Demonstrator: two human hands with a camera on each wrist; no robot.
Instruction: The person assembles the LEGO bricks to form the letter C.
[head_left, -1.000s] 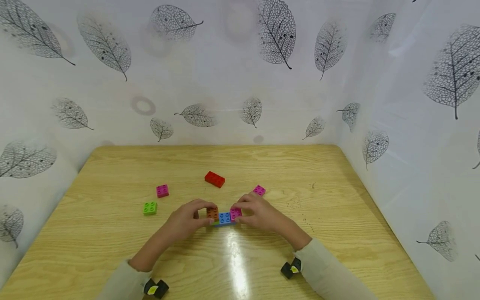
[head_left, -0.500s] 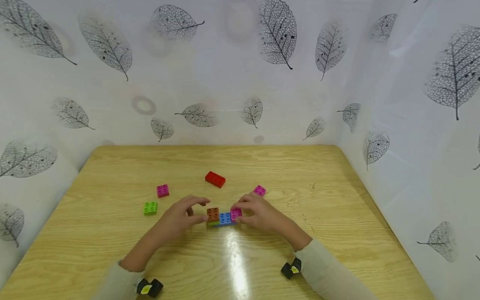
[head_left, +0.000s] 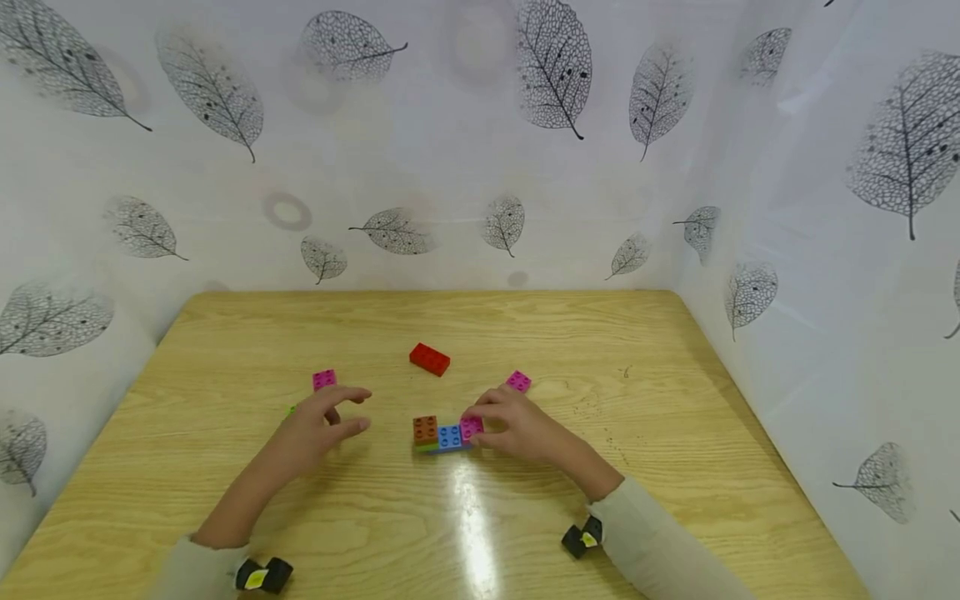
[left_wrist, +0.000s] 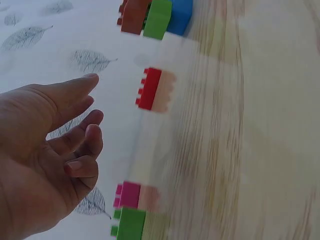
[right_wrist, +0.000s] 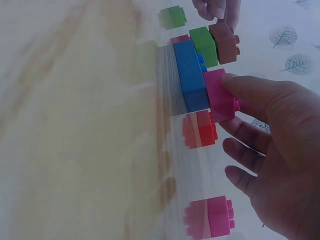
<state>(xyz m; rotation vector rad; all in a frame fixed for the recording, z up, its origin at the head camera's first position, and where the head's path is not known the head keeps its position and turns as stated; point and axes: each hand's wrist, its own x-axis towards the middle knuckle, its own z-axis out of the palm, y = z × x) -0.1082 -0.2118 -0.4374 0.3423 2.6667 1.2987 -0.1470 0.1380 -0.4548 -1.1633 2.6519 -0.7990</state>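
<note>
On the table a blue building brick (head_left: 450, 437) carries a green brick (right_wrist: 203, 46) with a brown brick (head_left: 425, 429) on top at its left end. A pink brick (head_left: 471, 427) sits on the blue brick's right end, pinched between thumb and fingers of my right hand (head_left: 517, 423). My left hand (head_left: 311, 433) is away from the stack, fingers loosely bent and holding nothing. It hovers near a loose green brick (left_wrist: 131, 223), mostly covered by the hand in the head view, and a loose pink brick (head_left: 324, 379) just beyond.
A red brick (head_left: 430, 359) lies farther back on the wooden table (head_left: 600, 333). Another pink brick (head_left: 518, 381) lies just behind my right hand. A white sheet with leaf prints (head_left: 465, 150) stands along the back and sides.
My left hand has let go of the brown brick and moved left, toward the loose green and pink bricks. My right hand keeps its hold on the pink brick.
</note>
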